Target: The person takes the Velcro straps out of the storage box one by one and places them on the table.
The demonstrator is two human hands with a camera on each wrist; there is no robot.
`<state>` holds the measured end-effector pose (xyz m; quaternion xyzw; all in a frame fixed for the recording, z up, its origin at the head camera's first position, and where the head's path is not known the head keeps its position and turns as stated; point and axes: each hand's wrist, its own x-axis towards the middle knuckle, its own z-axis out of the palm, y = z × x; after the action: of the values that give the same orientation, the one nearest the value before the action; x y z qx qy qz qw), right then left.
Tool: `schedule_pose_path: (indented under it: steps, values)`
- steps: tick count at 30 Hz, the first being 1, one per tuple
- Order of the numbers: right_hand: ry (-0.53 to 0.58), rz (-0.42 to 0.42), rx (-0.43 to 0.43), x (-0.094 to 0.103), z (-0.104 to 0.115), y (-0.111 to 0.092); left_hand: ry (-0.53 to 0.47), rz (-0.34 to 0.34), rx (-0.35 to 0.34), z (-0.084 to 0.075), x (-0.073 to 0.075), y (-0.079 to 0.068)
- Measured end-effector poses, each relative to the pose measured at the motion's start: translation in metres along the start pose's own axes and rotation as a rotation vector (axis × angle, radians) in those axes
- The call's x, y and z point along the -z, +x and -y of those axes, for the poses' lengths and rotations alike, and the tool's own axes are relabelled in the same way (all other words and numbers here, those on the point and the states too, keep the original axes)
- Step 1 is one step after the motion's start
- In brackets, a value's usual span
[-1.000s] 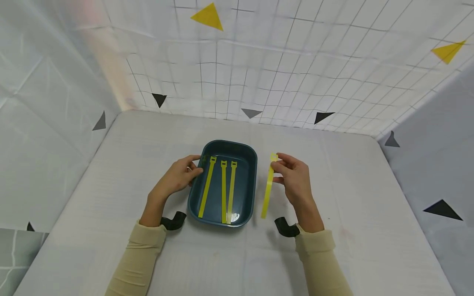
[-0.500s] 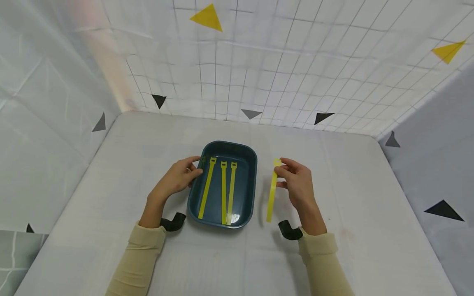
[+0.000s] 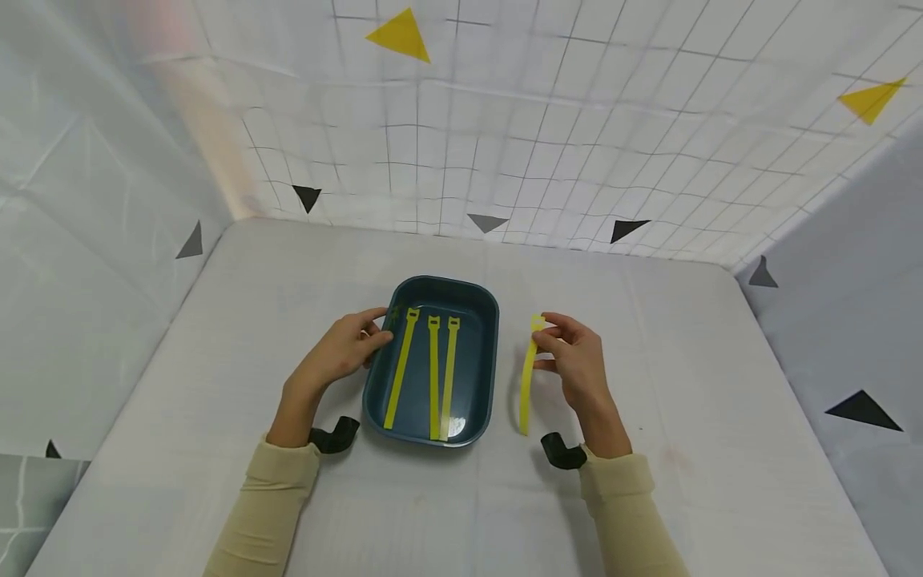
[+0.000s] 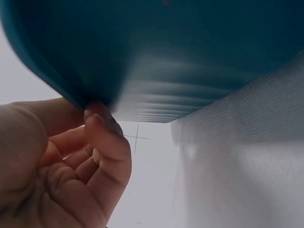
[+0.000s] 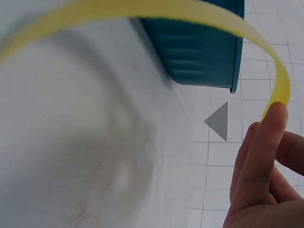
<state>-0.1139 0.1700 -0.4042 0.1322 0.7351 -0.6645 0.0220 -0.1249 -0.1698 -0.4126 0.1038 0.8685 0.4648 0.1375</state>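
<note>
A dark teal tray [image 3: 476, 361] sits on the white table. My left hand [image 3: 342, 350] grips its left rim; in the left wrist view the fingers [image 4: 111, 140] pinch the tray's edge [image 4: 35, 64]. To the right of the tray, my right hand [image 3: 579, 365] pinches a yellow hook-and-loop cable tie [image 3: 526, 393] near its slotted head. The tie hangs toward me and arcs across the right wrist view [image 5: 142, 8]. Inside the tray lie three similar yellow ties: one slanted at the left [image 3: 401, 369], two side by side nearer the middle, a left one [image 3: 434, 381] and a right one [image 3: 450, 369].
Black curved mounts sit at the left wrist [image 3: 336, 437] and the right wrist [image 3: 562, 452]. A white gridded sheet [image 3: 447, 144] with dark and yellow triangles rises behind the table. Grey sheets stand at both sides.
My right hand has shifted a little toward me and to the right with the yellow cable tie, whose lower end now curves more. The left hand keeps its grip on the tray.
</note>
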Motion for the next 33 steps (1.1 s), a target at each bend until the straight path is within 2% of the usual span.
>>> schedule_pose_path:
  steps: [13, 21, 29, 33]
  values:
    - [-0.080, -0.003, -0.031, 0.005, -0.011, 0.008, 0.003, -0.003, -0.012, 0.000, 0.000, 0.000]
    - [-0.114, 0.001, -0.015, 0.009, -0.018, 0.016, -0.002, -0.001, -0.027, 0.000, 0.000, -0.002]
    - [-0.118, -0.022, -0.092, 0.011, -0.039, 0.024, -0.011, 0.010, -0.028, 0.001, 0.000, -0.002]
    - [-0.116, -0.006, -0.069, 0.008, -0.044, 0.027, -0.017, 0.007, -0.028, 0.001, 0.000, -0.002]
